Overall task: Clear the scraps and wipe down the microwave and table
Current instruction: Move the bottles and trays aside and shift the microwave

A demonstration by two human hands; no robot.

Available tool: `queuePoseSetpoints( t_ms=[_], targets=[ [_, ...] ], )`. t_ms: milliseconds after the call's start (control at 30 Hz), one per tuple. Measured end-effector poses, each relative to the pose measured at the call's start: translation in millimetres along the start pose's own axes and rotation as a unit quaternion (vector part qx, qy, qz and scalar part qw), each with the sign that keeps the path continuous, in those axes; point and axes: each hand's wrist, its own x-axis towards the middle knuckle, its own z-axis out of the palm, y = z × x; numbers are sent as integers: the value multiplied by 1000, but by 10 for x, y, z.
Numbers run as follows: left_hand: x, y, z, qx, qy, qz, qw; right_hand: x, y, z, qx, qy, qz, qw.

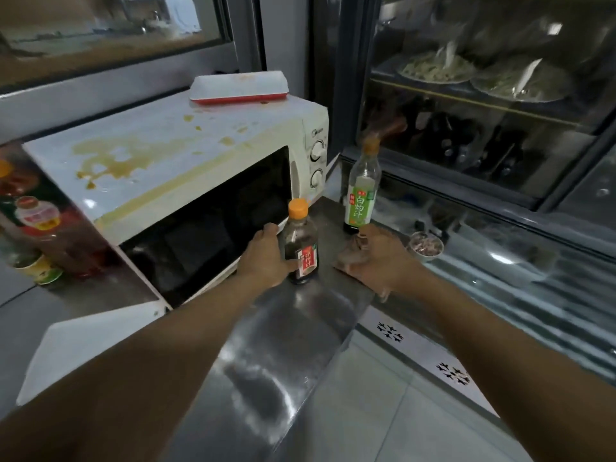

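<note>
A white microwave [173, 155] stands on the steel table [283, 345], its top smeared with yellow-brown stains. A white and red tray [238, 86] lies on its back right corner. My left hand [266, 258] grips a dark sauce bottle with an orange cap [301, 238], standing upright on the table in front of the microwave door. My right hand [380, 258] holds a crumpled brownish cloth [353, 250] at the table's right edge. A green-labelled bottle [361, 191] stands behind it.
Large drink bottles [36, 221] stand left of the microwave. A white board [86, 355] lies at the front left. Right of the table are a glass display fridge [483, 95] and a small metal bowl [426, 245]. Tiled floor shows below.
</note>
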Motion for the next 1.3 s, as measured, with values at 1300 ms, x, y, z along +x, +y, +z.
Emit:
queuePoseSetpoints(
  t_ms=[1300],
  targets=[
    [822,495,142,-66,119,10,991,1794,703,-126,219,161,1,962]
  ],
)
